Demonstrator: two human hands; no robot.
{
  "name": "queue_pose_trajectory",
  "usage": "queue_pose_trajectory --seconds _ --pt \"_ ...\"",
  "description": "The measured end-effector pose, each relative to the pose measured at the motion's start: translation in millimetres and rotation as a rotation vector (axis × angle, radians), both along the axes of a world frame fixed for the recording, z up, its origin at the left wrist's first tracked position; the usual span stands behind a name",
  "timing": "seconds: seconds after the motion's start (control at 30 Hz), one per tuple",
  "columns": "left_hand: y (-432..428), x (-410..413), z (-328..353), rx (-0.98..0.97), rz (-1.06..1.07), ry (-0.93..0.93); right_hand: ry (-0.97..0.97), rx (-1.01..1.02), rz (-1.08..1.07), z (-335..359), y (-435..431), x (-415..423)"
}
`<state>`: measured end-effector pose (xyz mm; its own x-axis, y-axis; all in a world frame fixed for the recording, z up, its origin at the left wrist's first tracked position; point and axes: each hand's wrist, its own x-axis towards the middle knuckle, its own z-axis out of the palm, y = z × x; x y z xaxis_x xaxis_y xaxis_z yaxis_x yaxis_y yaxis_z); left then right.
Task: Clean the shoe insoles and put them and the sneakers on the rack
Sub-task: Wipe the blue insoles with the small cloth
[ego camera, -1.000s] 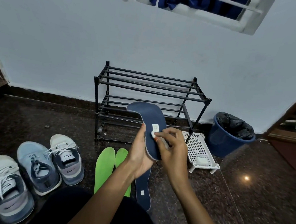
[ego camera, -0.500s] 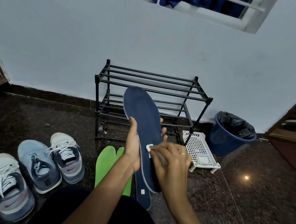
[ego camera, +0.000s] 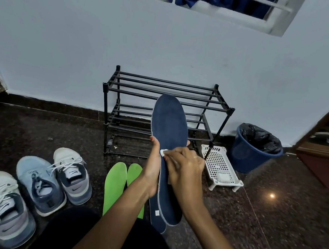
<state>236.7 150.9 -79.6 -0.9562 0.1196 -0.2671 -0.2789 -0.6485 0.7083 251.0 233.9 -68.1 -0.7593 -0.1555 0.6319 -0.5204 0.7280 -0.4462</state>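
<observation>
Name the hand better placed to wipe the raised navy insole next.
Right. The right hand pinches a small white pad against the navy insole, while the left hand grips the insole's edge, propping it upright.

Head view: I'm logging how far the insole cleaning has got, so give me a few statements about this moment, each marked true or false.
1. The left hand holds the navy insole toe end up. True.
2. The right hand pinches a small white item against that insole. True.
3. The green insoles lie on the rack. False: they lie on the floor in front of it.
4. Three sneakers stand on the floor. True.
5. The blue bin is unlined. False: a black bag lines it.
</observation>
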Motion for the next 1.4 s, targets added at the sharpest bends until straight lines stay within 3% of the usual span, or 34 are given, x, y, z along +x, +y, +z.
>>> queue_pose_trajectory --seconds 0.27,0.57,0.87,1.03,1.2,1.4 --pt "8 4 1 -0.013 -0.082 0.008 -0.057 -0.064 -0.101 20 10 -36" --pt "10 8 11 0.071 0.021 -0.007 -0.049 -0.090 0.048 1 -2 -17" --pt "9 5 1 -0.040 -0.053 -0.006 -0.058 -0.184 -0.011 27 5 -49" --pt "10 6 10 0.097 0.018 -0.020 -0.079 -0.106 0.086 8 -1 -20" --pt "10 -1 9 0.016 -0.034 -0.041 -0.188 -0.392 0.114 15 13 -3" --pt "20 6 26 0.010 0.010 -0.011 -0.225 -0.398 0.022 23 28 6"
